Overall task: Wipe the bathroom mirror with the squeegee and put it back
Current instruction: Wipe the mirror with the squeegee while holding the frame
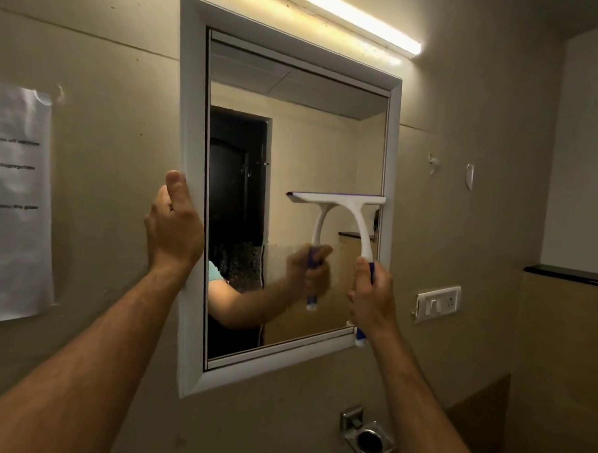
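A white-framed bathroom mirror (192, 119) hangs on the beige wall. My left hand (174, 227) grips the frame's left edge at mid height. My right hand (370, 298) is closed around the blue and white handle of the squeegee (354, 215). The squeegee's white blade lies flat against the glass at the right side, level with the mirror's middle. Water droplets cover a patch of glass low in the mirror, left of my reflected hand. The glass above looks streak-free.
A tube light (361, 20) glows above the mirror. A printed paper sheet (14, 200) is taped to the wall at left. A white switch plate (438, 302) sits right of the mirror, with a dark ledge (569, 274) beyond. A chrome holder (367, 438) is mounted below.
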A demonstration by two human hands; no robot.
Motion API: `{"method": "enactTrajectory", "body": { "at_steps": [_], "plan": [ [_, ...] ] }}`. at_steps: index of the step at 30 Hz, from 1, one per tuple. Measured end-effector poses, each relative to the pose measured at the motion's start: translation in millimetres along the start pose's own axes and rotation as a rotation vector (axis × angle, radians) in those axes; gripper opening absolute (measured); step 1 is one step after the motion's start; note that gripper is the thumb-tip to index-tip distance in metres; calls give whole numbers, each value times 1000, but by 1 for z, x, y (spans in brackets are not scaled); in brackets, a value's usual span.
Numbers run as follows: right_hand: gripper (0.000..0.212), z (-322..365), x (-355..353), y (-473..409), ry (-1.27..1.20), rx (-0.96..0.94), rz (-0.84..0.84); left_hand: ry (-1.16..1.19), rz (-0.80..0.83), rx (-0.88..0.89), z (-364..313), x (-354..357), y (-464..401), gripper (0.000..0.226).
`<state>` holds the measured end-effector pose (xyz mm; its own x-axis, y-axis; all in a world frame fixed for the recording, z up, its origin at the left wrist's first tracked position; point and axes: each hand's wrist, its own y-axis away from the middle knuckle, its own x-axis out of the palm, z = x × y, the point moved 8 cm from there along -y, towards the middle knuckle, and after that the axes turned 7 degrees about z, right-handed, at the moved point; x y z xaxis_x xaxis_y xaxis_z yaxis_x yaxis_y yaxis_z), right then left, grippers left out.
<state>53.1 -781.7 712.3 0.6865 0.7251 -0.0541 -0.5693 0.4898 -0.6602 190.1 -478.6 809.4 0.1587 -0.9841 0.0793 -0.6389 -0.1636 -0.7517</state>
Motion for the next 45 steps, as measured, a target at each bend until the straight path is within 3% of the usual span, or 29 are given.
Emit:
{"method": "enactTrajectory", "body": {
  "at_steps": [7, 10, 14, 18, 22, 26, 34, 41, 45],
  "plan": [
    [28, -56, -1, 44, -32, 15, -25, 20, 10, -11, 4, 1, -1, 73],
    [27, -38, -3, 34, -31, 19, -27, -4, -3, -11, 3, 0, -2, 60],
    [29, 0, 4, 15, -55, 72, -12, 4, -8, 4, 4, 1, -3, 61],
    [34, -4, 18, 35, -53, 96, -14, 0, -18, 28, 1, -1, -2, 47],
    [33, -33, 35, 77, -74, 167, 14, 17, -1, 21, 2, 1, 0, 58],
    [30, -12, 45, 72, -95, 136, 31, 10, -2, 10, 5, 0, -2, 74],
    [36, 26, 81, 83, -117, 142, 109, 53, 29, 10, 2, 3, -1, 70],
    [30, 27, 98, 112, -139, 156, 157, 92, 48, -28, 1, 3, 1, 49],
    [30, 51, 89, 85, -208, 136, 253, 86, 38, -33, 2, 1, 2, 63]
  ]
}}
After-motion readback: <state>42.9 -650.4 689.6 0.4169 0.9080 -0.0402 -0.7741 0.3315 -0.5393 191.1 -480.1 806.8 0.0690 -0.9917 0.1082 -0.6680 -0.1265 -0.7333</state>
